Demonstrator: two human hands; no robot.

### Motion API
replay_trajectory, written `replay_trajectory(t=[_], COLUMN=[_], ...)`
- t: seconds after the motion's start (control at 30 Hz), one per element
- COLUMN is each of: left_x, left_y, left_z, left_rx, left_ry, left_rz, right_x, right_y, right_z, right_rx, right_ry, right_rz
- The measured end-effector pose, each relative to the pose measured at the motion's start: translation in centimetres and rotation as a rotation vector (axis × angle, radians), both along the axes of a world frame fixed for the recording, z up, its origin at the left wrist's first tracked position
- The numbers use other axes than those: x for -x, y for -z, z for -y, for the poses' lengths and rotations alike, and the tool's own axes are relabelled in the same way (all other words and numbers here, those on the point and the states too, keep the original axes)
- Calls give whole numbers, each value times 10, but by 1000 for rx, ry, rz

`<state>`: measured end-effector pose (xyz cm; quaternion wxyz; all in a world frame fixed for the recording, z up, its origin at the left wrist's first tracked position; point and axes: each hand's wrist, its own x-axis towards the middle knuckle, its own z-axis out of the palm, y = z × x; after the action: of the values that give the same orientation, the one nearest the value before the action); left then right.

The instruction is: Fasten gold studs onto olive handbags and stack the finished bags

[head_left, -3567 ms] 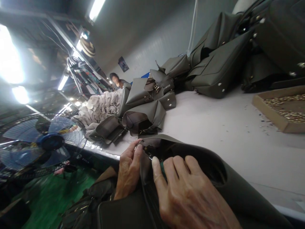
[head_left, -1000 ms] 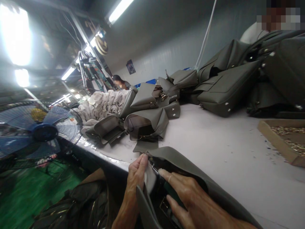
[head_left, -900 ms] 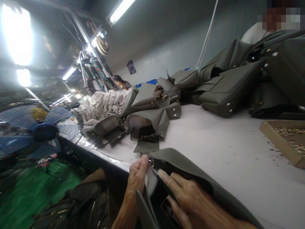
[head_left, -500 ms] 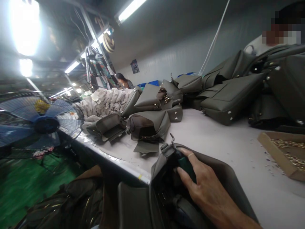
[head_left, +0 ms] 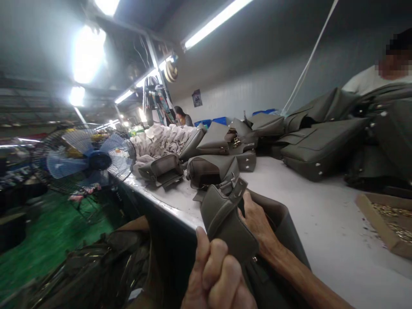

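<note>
I hold an olive-grey handbag point(head_left: 225, 219) upright at the near edge of the white table point(head_left: 309, 201). My left hand point(head_left: 215, 279) is closed as a fist on the bag's lower end panel. My right hand point(head_left: 257, 221) reaches in behind that panel from the right; its thumb presses at the top by the strap tab point(head_left: 236, 189), and its fingers are hidden inside the bag. No tool shows in either hand.
Several more grey bags point(head_left: 219, 146) and larger ones point(head_left: 322, 146) are heaped along the table's far side. A cardboard tray of small brass parts point(head_left: 383, 219) sits at the right. A blue fan point(head_left: 90, 161) stands left. A co-worker's shoulder point(head_left: 367, 79) is at the upper right.
The bag has been lifted and turned on end. My left hand, out of view half a second ago, now grips its lower part. The green-handled tool in my right hand no longer shows.
</note>
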<state>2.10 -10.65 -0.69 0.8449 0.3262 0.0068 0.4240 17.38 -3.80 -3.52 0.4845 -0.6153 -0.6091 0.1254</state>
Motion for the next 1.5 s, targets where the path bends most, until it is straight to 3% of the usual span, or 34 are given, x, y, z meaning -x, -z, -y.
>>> replay_trajectory(t=[0.13, 0.2, 0.57, 0.87, 1.27, 1.5], left_x=[-20, -18, -3, 3, 7, 18], left_y=[-16, -19, -16, -21, -17, -16], left_z=[-9, -10, -20, -19, -19, -17], left_rx=[-29, -11, 27, 94, 122, 125], left_ry=[298, 354, 275, 203, 281, 161], left_rz=[497, 578, 505, 490, 629, 474], right_x=[-1, -2, -5, -5, -7, -6], right_y=[-5, -8, 2, -1, 3, 3], right_z=[4, 5, -1, -1, -4, -2], right_rx=[17, 32, -60, -41, -30, -55], right_ry=[-9, -9, 30, 38, 72, 55], right_rz=[6, 17, 38, 73, 74, 81])
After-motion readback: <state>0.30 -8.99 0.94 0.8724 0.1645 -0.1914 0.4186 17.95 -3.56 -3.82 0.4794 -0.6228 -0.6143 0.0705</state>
